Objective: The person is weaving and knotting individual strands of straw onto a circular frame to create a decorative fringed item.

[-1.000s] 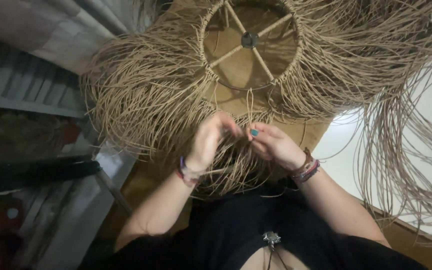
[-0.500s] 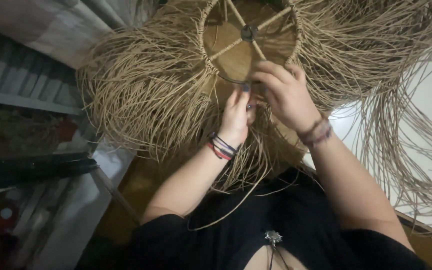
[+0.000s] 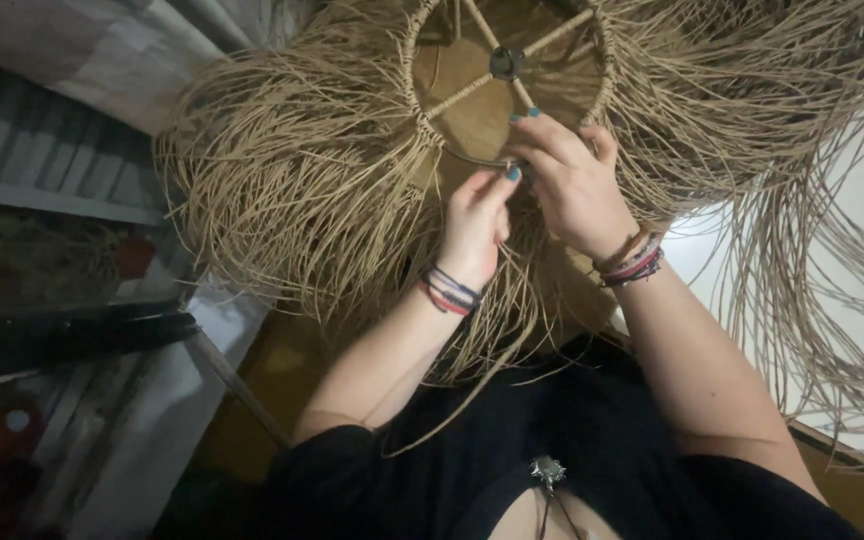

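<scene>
Both hands, left (image 3: 472, 225) and right (image 3: 574, 185), pinched shut on straw strands (image 3: 292, 190) at the round ring (image 3: 472, 155). Below the ring, brown wooden surface (image 3: 282, 370); white floor (image 3: 742, 260) beside.

The scene is lit softly from above and from the right, where a white surface (image 3: 857, 215) is almost overexposed. The left side and the lower corners are left in deep shadow. The hands are slightly blurred, and the straw strands (image 3: 292, 190) are bent at the edges.
</scene>
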